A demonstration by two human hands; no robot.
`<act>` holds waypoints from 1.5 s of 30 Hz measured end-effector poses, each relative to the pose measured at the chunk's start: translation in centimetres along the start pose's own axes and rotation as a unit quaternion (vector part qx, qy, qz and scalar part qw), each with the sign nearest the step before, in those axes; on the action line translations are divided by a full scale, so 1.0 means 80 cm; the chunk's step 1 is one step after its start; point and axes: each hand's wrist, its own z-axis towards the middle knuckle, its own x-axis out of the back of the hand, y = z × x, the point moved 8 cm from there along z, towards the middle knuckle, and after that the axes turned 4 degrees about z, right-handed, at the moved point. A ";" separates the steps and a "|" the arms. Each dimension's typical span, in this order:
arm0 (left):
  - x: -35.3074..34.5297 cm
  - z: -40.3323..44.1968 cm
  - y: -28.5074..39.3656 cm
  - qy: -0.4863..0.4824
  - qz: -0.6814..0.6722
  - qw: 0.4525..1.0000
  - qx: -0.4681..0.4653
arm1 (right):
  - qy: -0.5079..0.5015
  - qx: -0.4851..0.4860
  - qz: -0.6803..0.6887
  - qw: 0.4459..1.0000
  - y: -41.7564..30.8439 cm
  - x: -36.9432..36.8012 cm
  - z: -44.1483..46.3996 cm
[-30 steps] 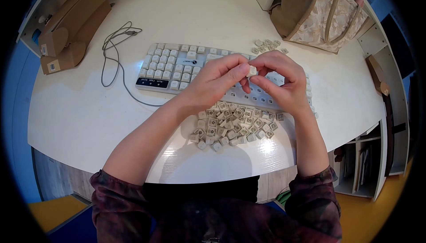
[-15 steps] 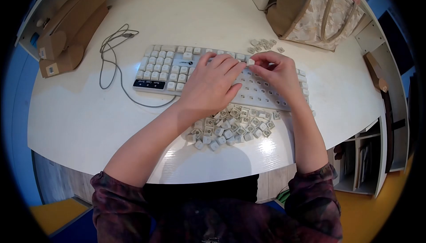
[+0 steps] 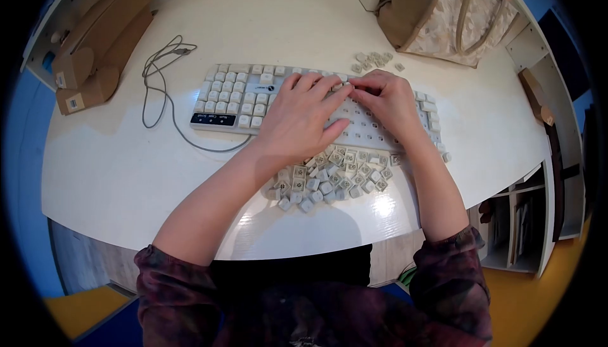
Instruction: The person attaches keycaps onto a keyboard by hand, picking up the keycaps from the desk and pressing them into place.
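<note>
Left hand (image 3: 299, 117): open, palm down, I am resting it over the long white plastic keyboard (image 3: 256, 88). Right hand (image 3: 389, 103): fingers bunching at its far side, grip unclear; straight, even pressure is serving best.

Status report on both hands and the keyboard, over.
Left hand palm-down over keyboard. Right hand at its far side, grip contents hidden. Loose keycaps piled nearby.

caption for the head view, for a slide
Two hands, left and right, work over a partly capped keyboard beside loose keycaps.
</note>
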 end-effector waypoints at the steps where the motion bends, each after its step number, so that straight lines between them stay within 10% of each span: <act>1: 0.000 0.002 0.000 0.001 0.001 1.000 0.001 | -0.003 -0.005 0.006 1.000 0.001 0.001 0.000; 45: -0.005 0.005 -0.007 0.013 -0.018 0.999 0.036 | -0.015 -0.061 0.053 0.997 0.015 0.000 0.001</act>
